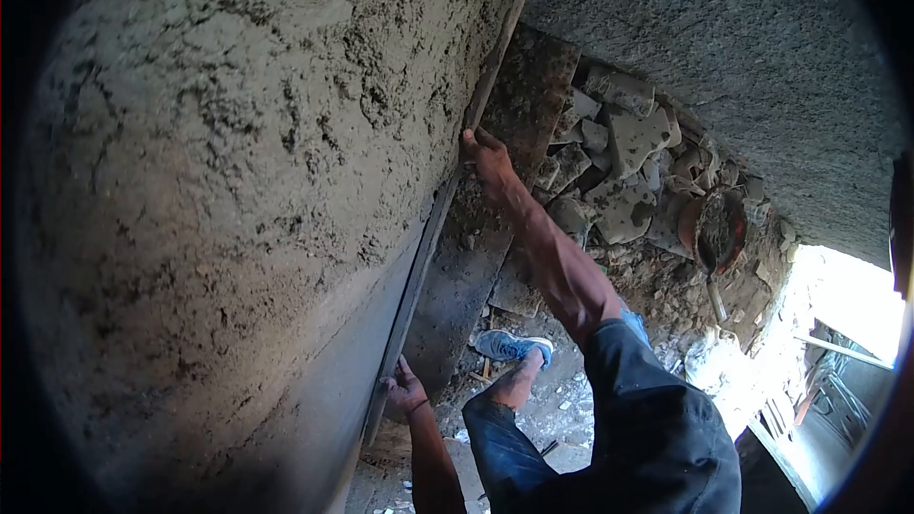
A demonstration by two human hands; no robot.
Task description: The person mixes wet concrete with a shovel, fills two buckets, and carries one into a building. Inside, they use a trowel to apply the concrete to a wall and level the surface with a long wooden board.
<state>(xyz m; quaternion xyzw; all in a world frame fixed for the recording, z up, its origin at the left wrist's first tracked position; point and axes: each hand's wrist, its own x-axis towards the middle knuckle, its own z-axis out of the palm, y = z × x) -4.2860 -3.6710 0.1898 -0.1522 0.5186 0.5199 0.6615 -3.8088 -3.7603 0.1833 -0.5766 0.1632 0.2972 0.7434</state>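
A long, narrow straightedge point(419, 266) lies along the edge of the rough, mortar-covered wall point(238, 133), running diagonally from upper centre to lower centre. My right hand point(490, 159) is closed around its upper part, with the arm stretched out. Lower down, my left hand point(407, 388) grips the same straightedge near its bottom end, the thumb raised along it. Some of the fingers of both hands are hidden behind the straightedge. A smoother grey strip of wall shows beside its lower half.
Broken slabs and rubble point(628, 148) lie to the right, beside a round pan point(714, 228) with a handle. A wide plank point(533, 86) stretches past the straightedge. My shoe point(509, 345) rests on the littered ground. Another rough grey wall point(724, 57) rises at upper right.
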